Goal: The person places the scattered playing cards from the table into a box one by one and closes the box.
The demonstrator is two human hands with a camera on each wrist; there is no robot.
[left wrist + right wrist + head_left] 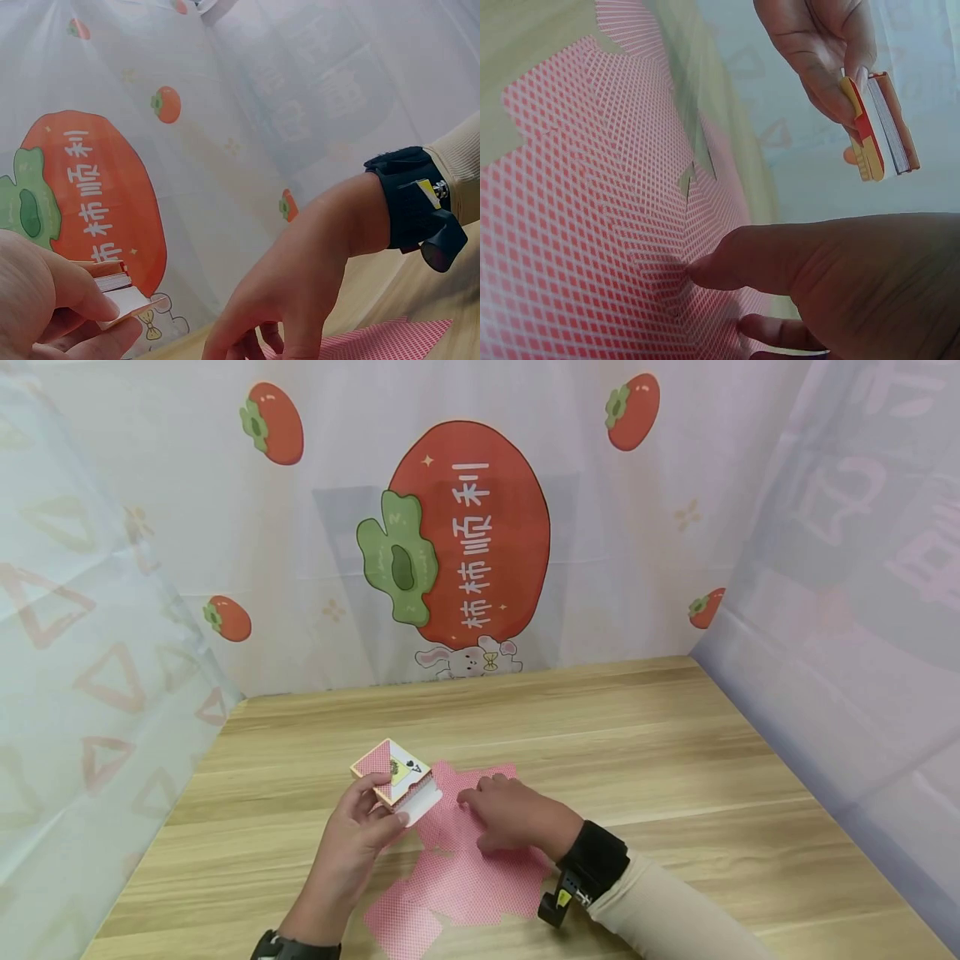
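Observation:
My left hand (pixel 360 827) grips a playing card box (pixel 392 772) above the table, thumb on one side and fingers round the other. An ace design shows on its face, and its white end flap (pixel 420 802) hangs open. The edges of a stack of cards (pixel 894 124) show inside the box in the right wrist view. Red-patterned playing cards (pixel 472 885) lie face down and overlapping on the table. My right hand (pixel 510 814) is over these cards, its fingers bent downward. In the right wrist view its thumb tip is at the cards, apart from the other fingers.
The wood-grain table (pixel 600 735) extends around the cards on all sides. White cloth (pixel 637 560) with persimmon prints hangs behind it, with more cloth along the left and right sides. A black strap with a small camera (pixel 592 864) sits on my right wrist.

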